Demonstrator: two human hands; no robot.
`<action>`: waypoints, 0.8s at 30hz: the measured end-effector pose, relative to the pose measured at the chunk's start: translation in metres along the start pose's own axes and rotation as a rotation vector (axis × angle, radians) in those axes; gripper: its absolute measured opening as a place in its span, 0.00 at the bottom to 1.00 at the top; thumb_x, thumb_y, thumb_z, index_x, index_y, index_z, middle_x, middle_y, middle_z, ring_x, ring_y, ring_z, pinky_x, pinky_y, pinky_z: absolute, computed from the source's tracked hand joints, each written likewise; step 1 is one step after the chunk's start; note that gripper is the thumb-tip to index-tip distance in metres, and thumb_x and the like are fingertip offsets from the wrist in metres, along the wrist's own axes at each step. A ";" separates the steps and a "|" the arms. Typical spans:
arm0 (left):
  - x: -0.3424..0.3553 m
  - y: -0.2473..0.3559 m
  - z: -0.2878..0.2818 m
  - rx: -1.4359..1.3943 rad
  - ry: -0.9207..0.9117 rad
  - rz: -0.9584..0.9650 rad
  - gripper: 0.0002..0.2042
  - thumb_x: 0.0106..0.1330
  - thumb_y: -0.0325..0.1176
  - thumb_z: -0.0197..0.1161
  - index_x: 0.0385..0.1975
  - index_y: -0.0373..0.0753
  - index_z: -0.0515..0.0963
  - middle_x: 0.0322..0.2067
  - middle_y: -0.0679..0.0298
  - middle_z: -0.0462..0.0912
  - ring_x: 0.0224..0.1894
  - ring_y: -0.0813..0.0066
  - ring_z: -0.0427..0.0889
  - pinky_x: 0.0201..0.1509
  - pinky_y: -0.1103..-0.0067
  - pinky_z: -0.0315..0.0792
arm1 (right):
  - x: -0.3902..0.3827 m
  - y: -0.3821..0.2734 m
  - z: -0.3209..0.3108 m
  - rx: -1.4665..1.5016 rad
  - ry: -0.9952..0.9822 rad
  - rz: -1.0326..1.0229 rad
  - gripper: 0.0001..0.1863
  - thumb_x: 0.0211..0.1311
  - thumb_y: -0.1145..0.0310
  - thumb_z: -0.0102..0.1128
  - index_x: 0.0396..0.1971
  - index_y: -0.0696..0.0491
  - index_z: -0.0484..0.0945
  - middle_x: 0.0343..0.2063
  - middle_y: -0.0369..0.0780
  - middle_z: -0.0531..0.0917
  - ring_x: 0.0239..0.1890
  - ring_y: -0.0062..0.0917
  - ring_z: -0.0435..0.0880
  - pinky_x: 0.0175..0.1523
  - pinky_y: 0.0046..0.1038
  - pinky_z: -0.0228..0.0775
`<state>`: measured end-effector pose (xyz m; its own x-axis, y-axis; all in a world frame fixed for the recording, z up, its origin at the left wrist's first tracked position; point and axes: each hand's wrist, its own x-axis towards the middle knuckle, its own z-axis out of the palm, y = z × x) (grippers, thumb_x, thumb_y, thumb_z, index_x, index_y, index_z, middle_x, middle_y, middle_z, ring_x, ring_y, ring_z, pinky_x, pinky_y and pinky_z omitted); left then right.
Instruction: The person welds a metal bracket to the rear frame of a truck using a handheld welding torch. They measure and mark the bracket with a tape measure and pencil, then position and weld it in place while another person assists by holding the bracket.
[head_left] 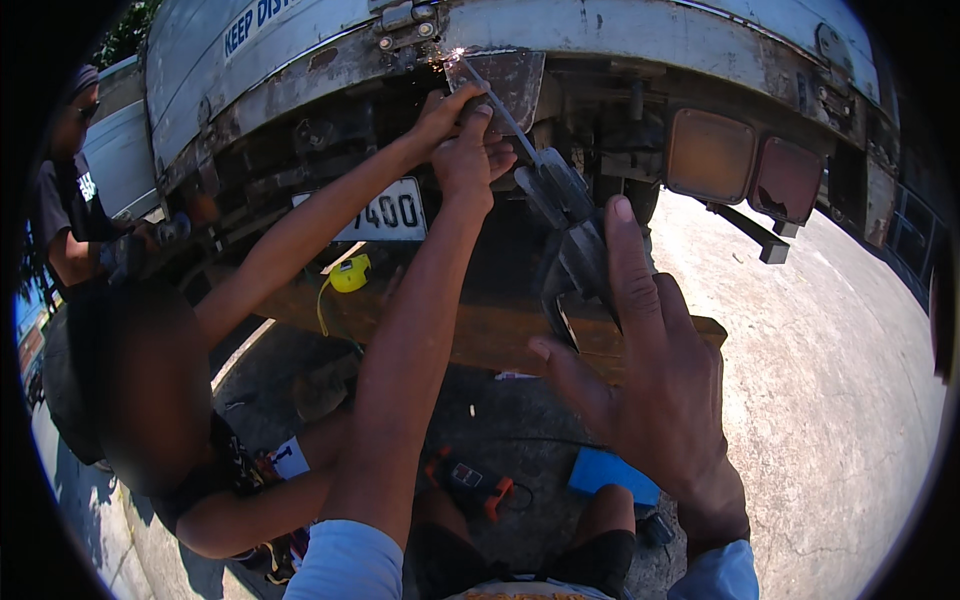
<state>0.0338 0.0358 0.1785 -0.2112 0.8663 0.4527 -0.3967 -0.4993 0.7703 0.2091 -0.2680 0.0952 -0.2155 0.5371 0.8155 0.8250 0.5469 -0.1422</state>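
Head view: the rusty steel rear of a white truck fills the top, sunlit concrete below.
Right hand: raised, wrapped around the dark handle of an electrode holder, index finger stretched straight up along it.
Welding rod: thin, straight, grey; runs from the holder up and left to a small bright spark on the pitted metal rail.
Left hand: arm stretched out, fingers curled narrowly against a flat rusted plate just beside the rod.
Co-worker's hand: a bare arm comes from the left; fingers touch the same plate, just above the left hand.
Tail lamps: two square, dusty lenses, one amber, one red.
Plank: rough wooden beam lying across under the truck, a round yellow tape measure resting on it.
Ground: an orange-and-black power tool and a flat blue box near the person's knees.
Bystander: dark shirt, at far left.
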 end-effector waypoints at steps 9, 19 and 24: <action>0.004 0.002 -0.003 -0.017 -0.026 -0.062 0.23 0.71 0.48 0.75 0.38 0.29 0.80 0.31 0.54 0.86 0.28 0.61 0.89 0.38 0.67 0.89 | 0.002 0.022 0.024 0.158 0.214 -0.050 0.62 0.62 0.54 0.84 0.86 0.57 0.50 0.56 0.53 0.87 0.52 0.42 0.93 0.55 0.40 0.87; 0.002 -0.002 -0.003 -0.048 -0.032 -0.034 0.22 0.72 0.46 0.74 0.40 0.28 0.80 0.32 0.53 0.86 0.27 0.62 0.89 0.37 0.67 0.89 | -0.008 0.036 0.028 0.404 0.290 0.007 0.60 0.64 0.54 0.81 0.86 0.56 0.50 0.58 0.55 0.87 0.57 0.43 0.92 0.61 0.41 0.86; 0.000 -0.002 -0.002 0.015 -0.035 -0.025 0.26 0.73 0.52 0.72 0.45 0.29 0.79 0.36 0.50 0.88 0.29 0.63 0.89 0.40 0.67 0.90 | 0.001 0.033 0.037 0.395 0.268 -0.049 0.61 0.61 0.58 0.83 0.86 0.56 0.51 0.54 0.56 0.89 0.52 0.45 0.94 0.55 0.40 0.89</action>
<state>0.0325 0.0368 0.1763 -0.1700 0.8773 0.4488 -0.3880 -0.4782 0.7879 0.2173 -0.2258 0.0707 -0.0635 0.3486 0.9351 0.5444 0.7974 -0.2603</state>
